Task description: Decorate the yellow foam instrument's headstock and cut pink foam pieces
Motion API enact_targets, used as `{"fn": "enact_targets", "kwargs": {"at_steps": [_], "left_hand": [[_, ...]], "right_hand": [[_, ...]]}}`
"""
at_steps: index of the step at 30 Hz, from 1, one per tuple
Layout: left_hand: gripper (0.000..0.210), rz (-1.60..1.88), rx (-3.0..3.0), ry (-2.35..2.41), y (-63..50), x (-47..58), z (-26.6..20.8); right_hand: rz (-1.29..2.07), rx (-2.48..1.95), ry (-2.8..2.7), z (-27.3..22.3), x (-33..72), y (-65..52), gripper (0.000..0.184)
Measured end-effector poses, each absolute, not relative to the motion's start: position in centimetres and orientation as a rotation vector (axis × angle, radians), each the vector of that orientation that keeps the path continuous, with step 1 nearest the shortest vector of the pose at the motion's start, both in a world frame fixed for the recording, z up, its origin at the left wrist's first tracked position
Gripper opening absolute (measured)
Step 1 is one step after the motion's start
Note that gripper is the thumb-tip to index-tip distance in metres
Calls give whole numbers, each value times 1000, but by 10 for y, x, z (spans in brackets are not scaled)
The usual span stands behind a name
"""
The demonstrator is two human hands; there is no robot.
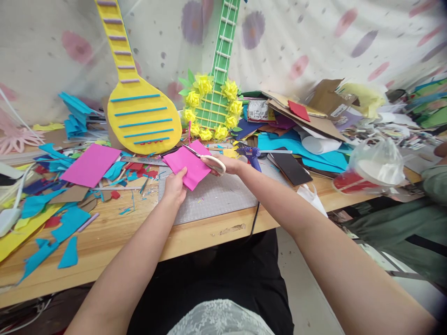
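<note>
Left hand (pixel 174 187) closed on the near corner of a pink foam sheet (pixel 186 166), thumb on top, apparently to keep the piece taut and lifted just above the cutting mat (pixel 216 197). Right hand (pixel 227 164) wrapped around the pale handles of a pair of scissors (pixel 206 159), blades laid across the sheet's upper edge and pointed left; blade gap too small to judge. Sheet held over the mat's far left part, likely so offcuts dropped on the mat rather than into the clutter. Noted just beyond the right hand: a blue glue gun (pixel 252 156), near enough to be knocked. Beside it, a dark flat slab (pixel 290 168). Metal ruler (pixel 143 161) lying left of the sheet, a larger pink sheet (pixel 91 164) further left. Behind, a yellow foam guitar (pixel 138 111) and a green one with yellow flowers (pixel 213 104) leaning upright. Open room only on the near mat and the bare tabletop (pixel 115 232) edge; blue scraps (pixel 68 223) crowding the left, piled cardboard (pixel 314 116) the right.
</note>
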State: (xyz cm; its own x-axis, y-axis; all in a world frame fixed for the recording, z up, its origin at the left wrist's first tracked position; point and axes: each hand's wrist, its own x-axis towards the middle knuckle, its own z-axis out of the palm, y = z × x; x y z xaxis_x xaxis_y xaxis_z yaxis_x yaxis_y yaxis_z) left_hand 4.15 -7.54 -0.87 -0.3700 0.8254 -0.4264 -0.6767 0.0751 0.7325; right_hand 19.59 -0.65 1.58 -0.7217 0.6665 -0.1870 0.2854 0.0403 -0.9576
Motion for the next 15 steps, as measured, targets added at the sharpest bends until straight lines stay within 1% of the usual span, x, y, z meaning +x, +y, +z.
{"fn": "enact_targets", "kwargs": {"at_steps": [6,12,15], "left_hand": [[14,1593,215,1138,-77,42,-9],[15,1589,245,1121,-77,43,-9],[14,1590,231,1147,-77,43,-9]], "right_hand": [[1720,-932,-2042,11,198,-4,48],[1828,-978,-2004,12,197,-6,48],[1824,-973,-1995,13,197,-7,46]]}}
